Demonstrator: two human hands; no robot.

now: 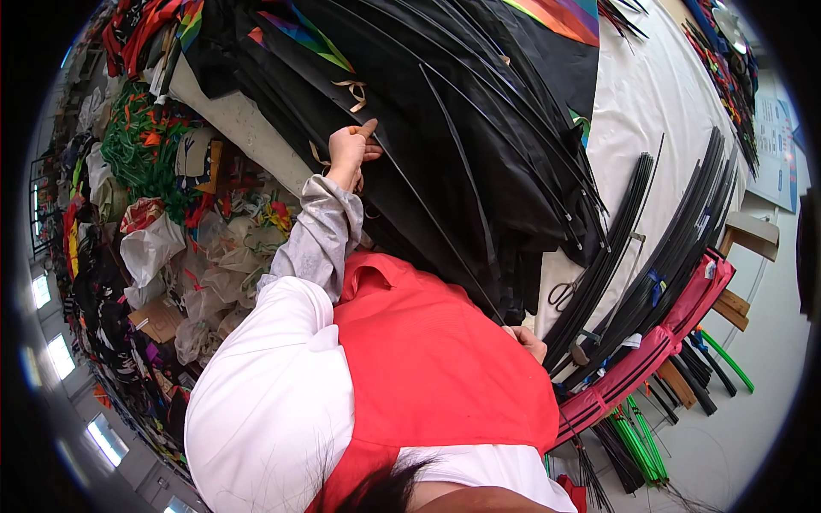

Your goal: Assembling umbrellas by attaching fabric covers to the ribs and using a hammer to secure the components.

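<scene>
Red apron (436, 359) nearest; left hand (349, 152) grips black fabric (445, 128) nr table edge.

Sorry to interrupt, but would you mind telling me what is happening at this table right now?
A person in a red apron leans over a white table piled with black fabric panels with thin rods running along them. The left hand reaches far out and presses on the fabric near a tan ribbon. The right hand rests at the fabric's near edge. Scissors and bundles of black rods lie to the right, untouched.
</scene>
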